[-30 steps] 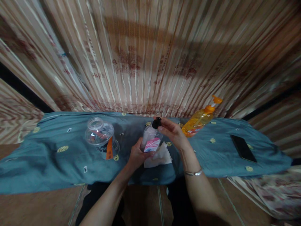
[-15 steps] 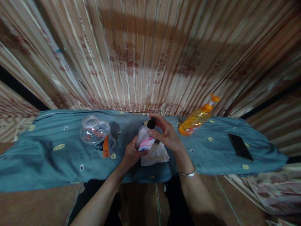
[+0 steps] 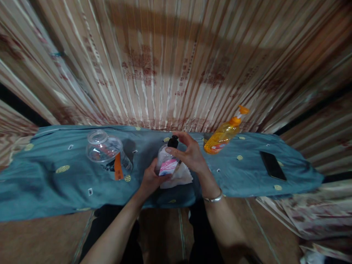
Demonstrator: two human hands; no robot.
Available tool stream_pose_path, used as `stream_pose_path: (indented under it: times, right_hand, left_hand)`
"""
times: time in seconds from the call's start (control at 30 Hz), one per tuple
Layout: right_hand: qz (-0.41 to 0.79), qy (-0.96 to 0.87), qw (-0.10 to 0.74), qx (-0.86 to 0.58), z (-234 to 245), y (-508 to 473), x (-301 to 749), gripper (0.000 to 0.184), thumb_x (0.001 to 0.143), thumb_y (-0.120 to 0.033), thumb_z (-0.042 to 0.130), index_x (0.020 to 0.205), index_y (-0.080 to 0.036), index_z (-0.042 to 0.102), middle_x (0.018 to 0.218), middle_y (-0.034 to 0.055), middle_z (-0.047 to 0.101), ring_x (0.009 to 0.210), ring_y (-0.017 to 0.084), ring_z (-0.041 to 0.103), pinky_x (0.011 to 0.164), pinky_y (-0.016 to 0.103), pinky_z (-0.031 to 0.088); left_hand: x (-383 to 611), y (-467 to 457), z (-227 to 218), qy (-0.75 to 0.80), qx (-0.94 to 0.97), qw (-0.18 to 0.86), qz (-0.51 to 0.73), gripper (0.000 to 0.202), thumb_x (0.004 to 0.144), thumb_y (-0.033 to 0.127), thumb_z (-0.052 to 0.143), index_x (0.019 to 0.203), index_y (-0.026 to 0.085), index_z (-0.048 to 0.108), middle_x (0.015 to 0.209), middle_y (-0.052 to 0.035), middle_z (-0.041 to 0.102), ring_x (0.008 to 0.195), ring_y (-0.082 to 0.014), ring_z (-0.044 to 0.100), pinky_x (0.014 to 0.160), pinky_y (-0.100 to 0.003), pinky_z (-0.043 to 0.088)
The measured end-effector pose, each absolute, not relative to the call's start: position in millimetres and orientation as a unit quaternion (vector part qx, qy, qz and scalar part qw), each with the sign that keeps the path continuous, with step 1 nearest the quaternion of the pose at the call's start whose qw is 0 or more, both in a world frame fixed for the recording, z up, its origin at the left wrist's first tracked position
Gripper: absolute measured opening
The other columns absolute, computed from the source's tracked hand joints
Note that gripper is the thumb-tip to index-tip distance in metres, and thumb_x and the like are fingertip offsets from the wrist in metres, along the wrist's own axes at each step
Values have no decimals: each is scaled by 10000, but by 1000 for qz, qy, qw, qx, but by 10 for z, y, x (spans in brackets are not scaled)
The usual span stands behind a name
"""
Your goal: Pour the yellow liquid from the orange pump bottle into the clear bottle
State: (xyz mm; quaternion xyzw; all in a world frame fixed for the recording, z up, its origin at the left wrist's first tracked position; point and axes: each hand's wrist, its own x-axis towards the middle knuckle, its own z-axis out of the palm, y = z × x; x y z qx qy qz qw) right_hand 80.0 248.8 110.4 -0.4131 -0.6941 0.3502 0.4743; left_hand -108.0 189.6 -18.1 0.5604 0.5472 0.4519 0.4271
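Note:
A small clear bottle [image 3: 165, 161] with a pink label and a black pump top stands over a white cloth [image 3: 180, 178] on the blue-covered table [image 3: 49, 183]. My left hand [image 3: 150, 178] is wrapped round the bottle's lower body. Fingers of my right hand [image 3: 188, 152] curl over the black pump top, with a metal bangle on that wrist.
A clear plastic jar [image 3: 106, 154] with an orange tag sits to the left. An orange pump bottle [image 3: 224, 132] stands at the back right, and a black phone [image 3: 272, 165] lies further right. A striped curtain [image 3: 170, 62] hangs behind the table.
My right hand has moved from the side of the pump top to closing over it. The view has shifted slightly; the bottle stays in my left hand.

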Motion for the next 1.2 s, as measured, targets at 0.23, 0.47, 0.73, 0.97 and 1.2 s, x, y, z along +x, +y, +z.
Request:
stream_pose_path:
  times: [0.23,0.47,0.73,0.97,1.2]
  right_hand:
    - [406,-687,464,-385,1085,2478,937,540,812,-628,920,1212,-280,809,1200,54,841,1181,299,774,1130,483,587]
    - [468,-718,416,-304,1158,2455,1090,557,915,-664,842,1327,-292,791,1339,66,805,1282,295,741,1193,479,549]
    - [376,-697,463,-398,1106,2424,992,685,709,-728,977,1188,-278,782,1257,75,822,1215,312,755,1178,512,554]
    - [445,-710,437,-327,1192,2350,1081,602,839,-734,887,1242,-293,817,1313,69,825,1272,291,749,1184,472,555]
    - [487,-729,385,-289,1258,2246,1130,578,890,-648,883,1345,-309,775,1466,76,763,1374,295,713,1218,475,546]
  left_hand:
    - [-1106,1846,-102,552,587,419,418,475,971,414,819,1370,198,678,1228,-81,760,1071,-262,756,972,-513,647]
    - [-1145,1844,-55,540,604,414,415,518,960,420,830,1402,203,668,1298,-100,754,1130,-280,753,1007,-538,639]
    - [-1139,1805,-10,542,615,396,415,484,982,445,802,1380,199,677,1276,-95,756,1103,-271,756,982,-519,647]
    - [-1195,1745,32,537,634,382,405,483,987,447,795,1384,200,675,1310,-103,747,1133,-279,749,1003,-533,639]
    - [-1287,1645,33,546,644,361,396,478,985,457,795,1371,198,682,1288,-98,753,1120,-277,752,998,-530,640]
